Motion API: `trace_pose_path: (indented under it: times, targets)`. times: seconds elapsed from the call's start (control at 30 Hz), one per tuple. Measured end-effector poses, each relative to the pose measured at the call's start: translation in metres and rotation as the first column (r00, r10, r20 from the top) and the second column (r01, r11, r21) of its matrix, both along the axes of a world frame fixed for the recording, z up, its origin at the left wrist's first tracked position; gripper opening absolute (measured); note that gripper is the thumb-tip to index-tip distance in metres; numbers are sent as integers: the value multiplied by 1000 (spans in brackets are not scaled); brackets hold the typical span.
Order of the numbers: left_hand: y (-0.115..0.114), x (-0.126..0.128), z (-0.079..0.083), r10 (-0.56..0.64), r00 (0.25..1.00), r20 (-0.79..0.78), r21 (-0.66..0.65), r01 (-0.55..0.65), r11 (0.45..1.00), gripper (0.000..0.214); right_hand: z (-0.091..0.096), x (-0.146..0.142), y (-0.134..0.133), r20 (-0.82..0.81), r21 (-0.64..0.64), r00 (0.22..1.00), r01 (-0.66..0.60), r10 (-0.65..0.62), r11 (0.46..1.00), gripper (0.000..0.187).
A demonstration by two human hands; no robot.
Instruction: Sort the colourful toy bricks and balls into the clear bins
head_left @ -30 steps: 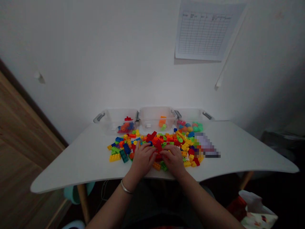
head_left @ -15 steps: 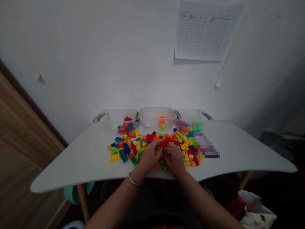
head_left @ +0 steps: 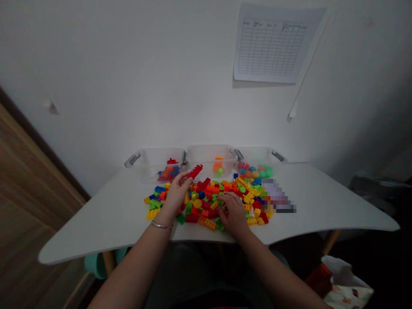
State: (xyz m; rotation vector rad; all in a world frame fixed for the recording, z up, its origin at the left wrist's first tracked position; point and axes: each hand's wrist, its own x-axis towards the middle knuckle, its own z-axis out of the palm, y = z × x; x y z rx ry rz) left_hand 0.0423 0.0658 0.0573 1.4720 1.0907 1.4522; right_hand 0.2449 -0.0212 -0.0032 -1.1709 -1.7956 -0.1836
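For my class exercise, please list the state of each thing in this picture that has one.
Left hand: closed on the red brick
Red brick: held, tilted, above the table
Right hand: fingers curled at the pile; grip unclear
Brick pile: spread loosely
Left bin: lidless, partly filled
Middle bin: lidless, few pieces
Right bin: lidless, partly filled
Bracelet: worn on left wrist
Chart: up on the wall

Head-worn view, forward — angled down, above table [head_left: 331, 199]
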Motion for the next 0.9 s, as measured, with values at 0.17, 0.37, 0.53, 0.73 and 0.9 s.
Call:
trace_pose_path:
  times: [0.17,0.37,0.53,0.73,0.9]
  targets:
    - [29,-24,14,229,964,135,0,-232,973,42,1,-2,-1,7,-15,999,-36,36,999,29]
    - [53,-58,26,506,832,-230,215,-464,860,37,1,-1,-2,-7,-18,998,-58,58,998,29]
    - [62,-71,29,631,466,-620,468,-426,774,37,3,-1,-5,12,-38,996,-92,93,995,30]
    - [71,-71,28,492,357,-794,359,-377,854,43,4,-1,-7,6,-40,995,-100,101,994,37]
    - [80,-75,22,464,371,-804,366,-307,879,44,4,-1,-7,8,-43,995,-96,96,994,38]
